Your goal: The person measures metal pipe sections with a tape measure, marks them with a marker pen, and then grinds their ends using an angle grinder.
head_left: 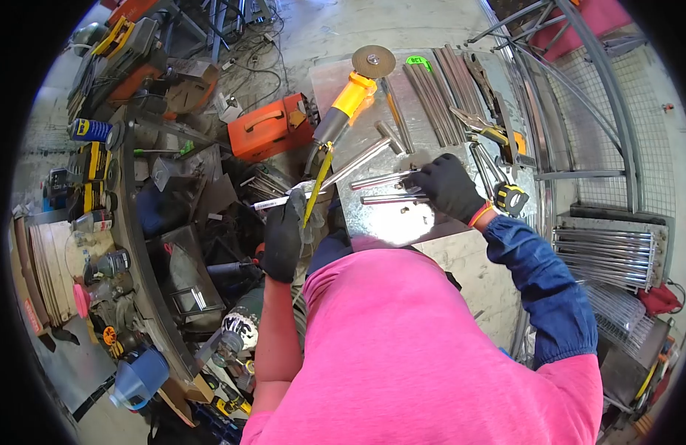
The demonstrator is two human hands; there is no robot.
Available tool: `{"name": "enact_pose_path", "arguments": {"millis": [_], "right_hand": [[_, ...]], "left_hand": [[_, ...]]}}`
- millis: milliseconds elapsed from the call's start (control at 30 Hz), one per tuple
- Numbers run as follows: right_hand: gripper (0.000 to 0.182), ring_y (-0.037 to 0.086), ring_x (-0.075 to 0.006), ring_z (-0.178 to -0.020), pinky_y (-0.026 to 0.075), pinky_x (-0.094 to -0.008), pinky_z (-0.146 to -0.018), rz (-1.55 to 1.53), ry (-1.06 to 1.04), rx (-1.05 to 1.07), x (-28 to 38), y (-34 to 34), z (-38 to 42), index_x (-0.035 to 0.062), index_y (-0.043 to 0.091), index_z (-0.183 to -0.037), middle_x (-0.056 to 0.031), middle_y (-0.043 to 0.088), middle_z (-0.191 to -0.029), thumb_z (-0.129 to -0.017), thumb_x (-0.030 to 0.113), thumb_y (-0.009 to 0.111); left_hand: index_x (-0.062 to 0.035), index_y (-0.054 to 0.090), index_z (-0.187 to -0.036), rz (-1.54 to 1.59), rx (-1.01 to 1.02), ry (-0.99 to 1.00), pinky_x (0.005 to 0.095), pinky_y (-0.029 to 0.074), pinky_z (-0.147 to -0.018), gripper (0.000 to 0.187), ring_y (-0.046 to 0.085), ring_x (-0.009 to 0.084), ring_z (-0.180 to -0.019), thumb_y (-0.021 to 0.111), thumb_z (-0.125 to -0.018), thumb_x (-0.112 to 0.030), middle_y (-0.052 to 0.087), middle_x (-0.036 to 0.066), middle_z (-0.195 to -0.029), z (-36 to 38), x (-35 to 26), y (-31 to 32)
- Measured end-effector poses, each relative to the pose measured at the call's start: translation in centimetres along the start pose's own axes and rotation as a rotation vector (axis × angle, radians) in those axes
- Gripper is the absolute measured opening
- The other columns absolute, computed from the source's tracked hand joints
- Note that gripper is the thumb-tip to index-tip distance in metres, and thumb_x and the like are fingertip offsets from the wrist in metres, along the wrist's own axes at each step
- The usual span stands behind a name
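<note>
My left hand (283, 241), in a black glove, is closed around a white marker (272, 202) left of the metal table. Beside its fingers runs a yellow strip (317, 185) with dark marks. My right hand (450, 187), also gloved, rests over the table with fingers curled onto the end of a short shiny metal tube (380, 180). A second short tube (391, 199) lies parallel, nearer my body. Above them, a hammer (365, 157) and a yellow angle grinder (346, 107) with a brown disc lie on the table's left side.
Rows of metal tubes (435, 104) lie at the table's far side. Locking pliers (476, 124), a tape measure (512, 199) and a metal square (517, 148) sit right. An orange case (272, 127) stands left, beside a cluttered bench. A metal frame (591, 104) rises at right.
</note>
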State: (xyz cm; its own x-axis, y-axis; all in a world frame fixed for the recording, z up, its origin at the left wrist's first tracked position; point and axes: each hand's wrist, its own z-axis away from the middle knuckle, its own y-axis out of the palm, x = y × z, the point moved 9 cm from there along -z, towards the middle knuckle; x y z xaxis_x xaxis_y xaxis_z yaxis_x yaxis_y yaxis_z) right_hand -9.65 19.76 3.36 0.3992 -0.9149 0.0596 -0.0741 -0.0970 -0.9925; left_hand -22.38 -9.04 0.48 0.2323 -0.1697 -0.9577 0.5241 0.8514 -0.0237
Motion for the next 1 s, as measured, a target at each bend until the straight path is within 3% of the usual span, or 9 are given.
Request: {"name": "enact_pose_path", "arguments": {"millis": [100, 167, 333, 433, 533, 600, 733, 833, 1000], "right_hand": [[0.035, 0.071, -0.0342, -0.086, 0.052, -0.049, -0.078, -0.198, 0.443, 0.081, -2.1, -0.1, 1.5, 0.0191, 0.077, -0.113, -0.0121, 0.074, -0.094, -0.088, 0.043, 0.081], [0.034, 0.071, -0.0341, -0.087, 0.052, -0.0484, -0.078, -0.218, 0.433, 0.05, -1.1, 0.4, 1.9, 0.0192, 0.077, -0.112, -0.0118, 0.074, -0.095, -0.088, 0.044, 0.08], [0.034, 0.07, -0.0341, -0.086, 0.051, -0.0486, -0.081, -0.106, 0.421, 0.03, 0.4, 1.3, 1.9, 0.0174, 0.077, -0.11, -0.0104, 0.073, -0.097, -0.088, 0.044, 0.079], [0.034, 0.069, -0.0335, -0.083, 0.05, -0.0495, -0.082, -0.118, 0.442, -0.025, 1.0, 1.3, 1.8, 0.0173, 0.077, -0.108, -0.0095, 0.072, -0.092, -0.087, 0.043, 0.08], [0.033, 0.068, -0.0331, -0.081, 0.05, -0.0486, -0.082, -0.145, 0.458, -0.057, 1.6, 1.3, 1.6, 0.018, 0.077, -0.107, -0.0085, 0.071, -0.087, -0.086, 0.043, 0.08], [0.031, 0.069, -0.033, -0.082, 0.05, -0.0482, -0.082, -0.133, 0.483, -0.068, 1.7, 1.0, 1.6, 0.0183, 0.078, -0.106, -0.0083, 0.071, -0.086, -0.087, 0.042, 0.08], [0.031, 0.071, -0.0326, -0.087, 0.05, -0.0484, -0.082, -0.11, 0.61, 0.035, 0.9, 2.5, 1.8, 0.0198, 0.078, -0.108, -0.0082, 0.073, -0.088, -0.086, 0.041, 0.081], [0.029, 0.072, -0.032, -0.092, 0.05, -0.0494, -0.083, -0.086, 0.631, 0.093, 1.1, 2.4, 1.8, 0.0213, 0.078, -0.111, -0.0082, 0.075, -0.094, -0.086, 0.036, 0.079], [0.025, 0.071, -0.0318, -0.098, 0.048, -0.0493, -0.088, -0.088, 0.687, 0.208, 1.2, 2.5, 1.6, 0.0245, 0.079, -0.112, -0.0082, 0.076, -0.1, -0.088, 0.028, 0.075]], "left_hand": [[0.0011, 0.07, -0.135, -0.616, -0.151, 0.476, 0.0268, 0.052, -0.073, 0.047, 0.064, 0.0075, -0.086, 0.047, -0.119, -0.036, 0.072, 0.005, -0.098, 0.8, -1.0, 0.3], [0.0017, 0.069, -0.138, -0.245, 0.009, -0.043, 0.028, 0.05, -0.074, 0.049, 0.062, 0.0073, -0.089, 0.047, -0.119, -0.037, 0.07, 0.003, -0.101, 0.1, 1.2, 1.4], [0.0011, 0.072, -0.132, -0.438, -0.031, 0.147, 0.0275, 0.045, -0.069, 0.049, 0.052, 0.0055, -0.08, 0.05, -0.117, -0.041, 0.061, -0.002, -0.089, -1.4, 6.0, 1.1], [0.0005, 0.075, -0.122, -0.13, -0.025, -0.195, 0.0296, 0.043, -0.066, 0.051, 0.05, 0.0061, -0.075, 0.051, -0.116, -0.044, 0.06, -0.004, -0.082, -1.4, 6.9, 1.2], [0.0062, 0.072, -0.127, -0.207, -0.016, -0.243, 0.0393, 0.052, -0.085, 0.046, 0.069, 0.0235, -0.094, 0.05, -0.116, -0.033, 0.076, 0.021, -0.106, -1.5, 7.0, 1.2], [0.0, 0.074, -0.116, -0.392, 0.045, -0.066, 0.0351, 0.043, -0.06, 0.053, 0.054, 0.0107, -0.071, 0.051, -0.116, -0.048, 0.059, 0.004, -0.077, -1.9, 5.3, 2.0], [0.0006, 0.074, -0.118, -0.298, 0.033, -0.088, 0.0355, 0.044, -0.059, 0.053, 0.057, 0.0137, -0.069, 0.05, -0.116, -0.047, 0.063, 0.008, -0.079, -2.3, 5.6, 2.3], [0.0005, 0.074, -0.12, -0.474, 0.054, 0.373, 0.0356, 0.045, -0.06, 0.052, 0.06, 0.0156, -0.07, 0.05, -0.116, -0.045, 0.067, 0.011, -0.083, -1.8, 3.0, 2.8], [0.0048, 0.075, -0.117, -0.166, 0.069, -0.252, 0.038, 0.05, -0.082, 0.049, 0.064, 0.0213, -0.085, 0.058, -0.112, -0.041, 0.073, 0.016, -0.093, -1.9, 5.9, 1.8]]}}
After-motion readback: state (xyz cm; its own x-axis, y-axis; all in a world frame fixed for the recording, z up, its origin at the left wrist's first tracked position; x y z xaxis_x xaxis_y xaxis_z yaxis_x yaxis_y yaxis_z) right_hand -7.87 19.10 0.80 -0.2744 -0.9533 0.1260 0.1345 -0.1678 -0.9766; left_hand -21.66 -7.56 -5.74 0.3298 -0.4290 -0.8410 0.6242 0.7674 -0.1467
